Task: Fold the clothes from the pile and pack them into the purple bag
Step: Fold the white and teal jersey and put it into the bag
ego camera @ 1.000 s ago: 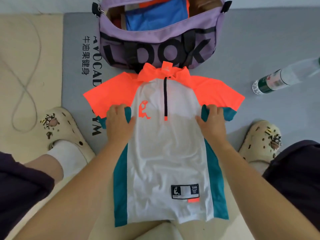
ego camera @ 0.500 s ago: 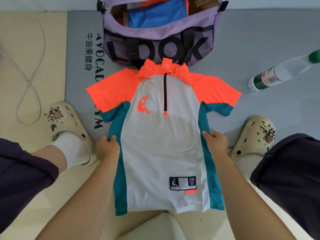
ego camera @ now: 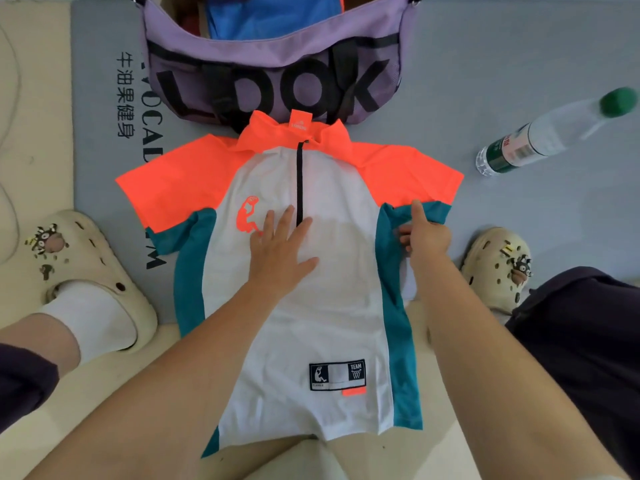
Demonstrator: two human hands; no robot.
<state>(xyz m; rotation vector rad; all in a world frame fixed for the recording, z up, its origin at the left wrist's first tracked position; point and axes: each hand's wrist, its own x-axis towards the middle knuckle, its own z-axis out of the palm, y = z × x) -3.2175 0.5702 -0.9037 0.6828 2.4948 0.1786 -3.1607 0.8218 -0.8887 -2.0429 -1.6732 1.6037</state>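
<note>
Head view, centre frame: left hand (ego camera: 280, 251) presses flat on the white, orange and teal jersey (ego camera: 332, 306); right hand (ego camera: 424, 233) pinches its teal side, which could slip and bunch the thin fabric.

Under me lies a grey mat (ego camera: 519, 57) printed along its left edge with black Chinese characters and Latin letters, spread over a cream floor (ego camera: 34, 133) that shows on my left and near my knees. A thin pale cord (ego camera: 14, 109) loops across that cream floor at the far left, and a clear plastic water bottle (ego camera: 540, 136) with a green cap and green label lies on its side on the mat to my right. The light is soft and even, with only faint shadows.
</note>
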